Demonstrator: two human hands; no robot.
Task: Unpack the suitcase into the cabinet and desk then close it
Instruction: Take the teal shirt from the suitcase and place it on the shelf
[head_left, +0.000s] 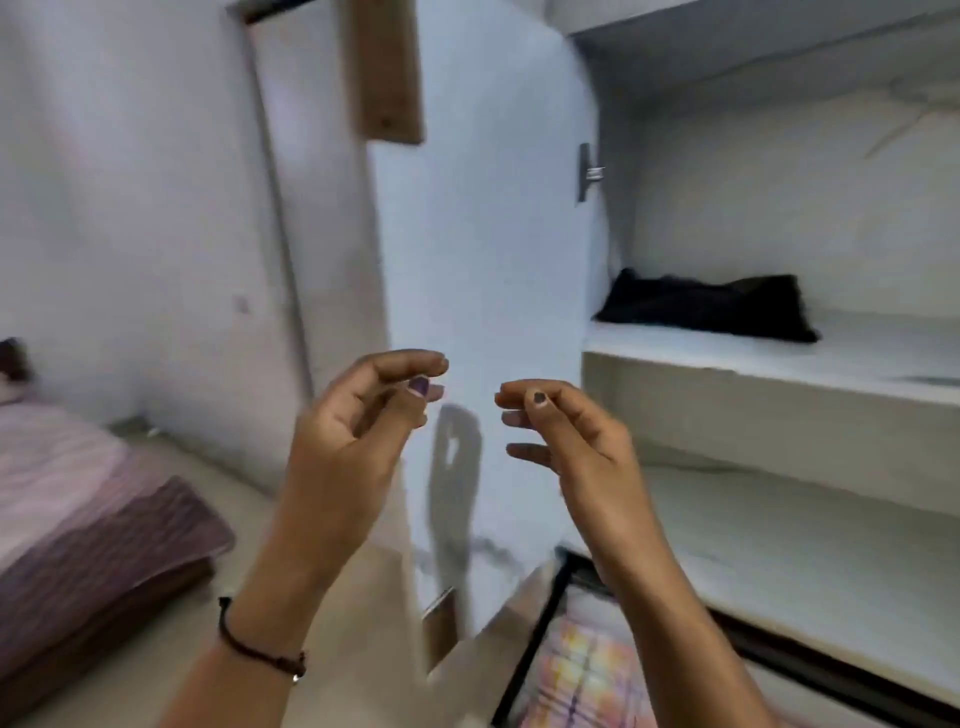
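Left hand (358, 415) and right hand (566, 431) hovered apart before the open cabinet (779, 387), fingertips curled to thumbs, seemingly empty through blur. A black folded garment (706, 309) lay at its shelf's left end; the suitcase (530, 649) sat below.

In the cabinet (779, 208), the left end of the middle shelf (883, 353) is taken up by a folded black garment (706, 306), while room is left to its right and on the lower shelf (805, 561).
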